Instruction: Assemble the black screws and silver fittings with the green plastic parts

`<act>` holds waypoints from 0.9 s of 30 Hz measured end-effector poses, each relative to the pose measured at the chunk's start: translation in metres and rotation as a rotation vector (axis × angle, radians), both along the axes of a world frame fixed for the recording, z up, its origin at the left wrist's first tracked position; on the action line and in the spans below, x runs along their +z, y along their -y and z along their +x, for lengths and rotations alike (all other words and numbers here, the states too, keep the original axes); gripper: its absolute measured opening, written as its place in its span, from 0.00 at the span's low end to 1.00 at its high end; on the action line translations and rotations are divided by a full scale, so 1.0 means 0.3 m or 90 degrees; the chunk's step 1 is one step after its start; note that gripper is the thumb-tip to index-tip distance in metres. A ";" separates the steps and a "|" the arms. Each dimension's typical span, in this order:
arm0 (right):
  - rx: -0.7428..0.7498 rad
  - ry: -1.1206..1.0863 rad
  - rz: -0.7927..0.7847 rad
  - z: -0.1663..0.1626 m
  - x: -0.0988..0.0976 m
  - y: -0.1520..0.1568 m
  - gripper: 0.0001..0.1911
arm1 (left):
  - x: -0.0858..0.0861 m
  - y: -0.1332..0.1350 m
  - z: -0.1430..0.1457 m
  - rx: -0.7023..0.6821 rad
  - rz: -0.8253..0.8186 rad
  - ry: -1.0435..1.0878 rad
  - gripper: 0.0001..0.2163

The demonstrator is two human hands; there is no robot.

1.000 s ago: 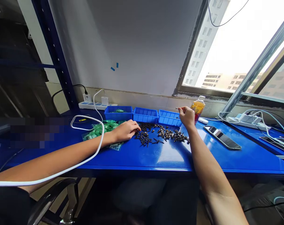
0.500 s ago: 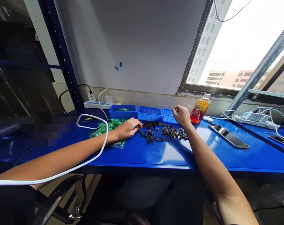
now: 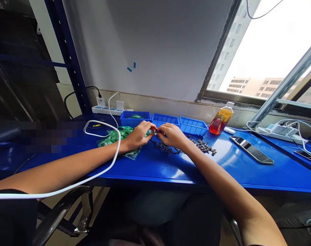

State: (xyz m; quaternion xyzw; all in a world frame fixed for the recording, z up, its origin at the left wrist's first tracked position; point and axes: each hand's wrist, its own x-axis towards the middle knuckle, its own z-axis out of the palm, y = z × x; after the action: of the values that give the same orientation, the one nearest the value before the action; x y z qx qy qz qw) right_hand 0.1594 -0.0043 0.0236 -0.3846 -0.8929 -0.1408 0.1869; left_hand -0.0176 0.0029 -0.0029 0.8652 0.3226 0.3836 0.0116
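Note:
My left hand [image 3: 140,136] and my right hand [image 3: 172,135] meet above the table, fingertips pinched close together. Between them shows a small dark piece [image 3: 154,132], apparently a screw, held by the left fingers. Whatever the right fingertips pinch is too small and covered to make out. Below the hands lie loose dark screws [image 3: 163,147], partly hidden by my right hand. Short metal fasteners [image 3: 205,147] are heaped to the right of my right wrist. Green pieces in clear plastic bags [image 3: 114,136] lie beside and under my left hand.
Behind the hands stand three blue bins: left [image 3: 134,119], middle [image 3: 165,119] and right [image 3: 193,127]. A drink bottle [image 3: 221,119] and a phone [image 3: 251,149] are on the right. A white cable [image 3: 114,157] loops over my left forearm. Power strips [image 3: 106,110] lie at the back.
My right hand has moved left and down from in front of the right bin to meet my left hand. The left hand has turned slightly, its fingertips now against the right's. The view shifted slightly.

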 end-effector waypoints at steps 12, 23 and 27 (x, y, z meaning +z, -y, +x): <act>0.026 -0.033 0.021 -0.003 -0.006 -0.007 0.07 | 0.006 0.000 -0.008 0.010 -0.010 0.008 0.07; 0.042 0.000 0.089 0.003 -0.012 -0.014 0.09 | -0.003 -0.004 -0.012 -0.021 -0.035 0.051 0.08; 0.049 0.007 0.102 0.004 -0.015 -0.014 0.10 | -0.006 -0.006 -0.012 -0.023 -0.041 0.046 0.09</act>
State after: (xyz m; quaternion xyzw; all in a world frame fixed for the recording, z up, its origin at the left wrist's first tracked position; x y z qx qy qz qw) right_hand 0.1606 0.0000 0.0192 -0.3331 -0.8938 -0.2069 0.2176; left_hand -0.0212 0.0049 -0.0046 0.8555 0.3188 0.4038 0.0580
